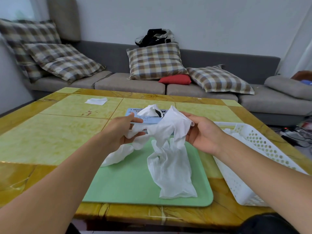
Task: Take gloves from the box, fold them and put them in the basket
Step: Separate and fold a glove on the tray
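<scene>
Two white gloves hang between my hands above a green tray. My left hand grips one glove, whose end droops to the tray's left edge. My right hand pinches the other glove, which hangs down with its cuff on the tray. Behind them lies the blue glove box with a white glove sticking out of its opening. A white perforated basket stands to the right with white gloves inside.
A white tissue lies on the far left of the yellow-green table. A grey sofa with checked cushions runs behind the table. Cables lie on the floor at the far right.
</scene>
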Action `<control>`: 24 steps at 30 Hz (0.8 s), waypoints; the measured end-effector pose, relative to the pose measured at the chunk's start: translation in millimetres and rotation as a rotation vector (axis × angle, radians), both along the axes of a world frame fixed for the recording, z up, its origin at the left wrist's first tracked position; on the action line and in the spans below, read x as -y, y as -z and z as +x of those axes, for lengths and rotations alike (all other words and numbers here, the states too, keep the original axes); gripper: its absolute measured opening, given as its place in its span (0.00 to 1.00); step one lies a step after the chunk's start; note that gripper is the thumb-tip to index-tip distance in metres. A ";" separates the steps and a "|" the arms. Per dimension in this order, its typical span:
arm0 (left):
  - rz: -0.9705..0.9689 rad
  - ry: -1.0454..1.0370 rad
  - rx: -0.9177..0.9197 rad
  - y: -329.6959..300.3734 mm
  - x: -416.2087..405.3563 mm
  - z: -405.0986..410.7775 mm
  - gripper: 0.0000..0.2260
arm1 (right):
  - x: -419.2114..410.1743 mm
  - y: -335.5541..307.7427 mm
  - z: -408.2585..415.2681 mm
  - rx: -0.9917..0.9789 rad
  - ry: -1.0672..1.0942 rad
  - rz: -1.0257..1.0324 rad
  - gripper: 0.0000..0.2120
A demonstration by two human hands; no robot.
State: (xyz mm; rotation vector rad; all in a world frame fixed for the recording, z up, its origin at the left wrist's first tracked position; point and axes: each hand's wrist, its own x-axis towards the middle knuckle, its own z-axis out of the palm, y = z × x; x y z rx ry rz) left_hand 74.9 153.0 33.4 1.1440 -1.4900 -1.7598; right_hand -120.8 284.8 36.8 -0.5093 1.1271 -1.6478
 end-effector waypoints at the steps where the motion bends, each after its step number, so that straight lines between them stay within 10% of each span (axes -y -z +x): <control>1: -0.027 -0.010 0.031 0.3 0.4 -0.8 0.18 | -2.9 -3.3 1.3 0.022 -0.028 -0.017 0.09; 6: -0.503 0.115 -0.042 -5.3 -13.3 -4.1 0.21 | -10.8 -10.8 10.4 -0.052 -0.158 -0.105 0.12; 9: -0.463 0.359 -0.095 -8.8 -31.4 -13.0 0.26 | -7.7 -11.7 18.3 -0.141 -0.177 -0.094 0.19; 12: -0.430 0.172 -0.144 -6.8 -39.7 -24.0 0.30 | -3.1 -15.1 26.6 -0.217 -0.086 -0.108 0.04; 19: -0.524 0.140 -0.107 -6.4 -34.5 -23.4 0.03 | 3.7 -16.0 36.0 -0.383 0.200 -0.052 0.05; 24: -0.465 0.334 -0.124 -6.7 -37.1 -21.1 0.14 | 1.9 -24.9 39.0 -0.353 0.304 -0.050 0.05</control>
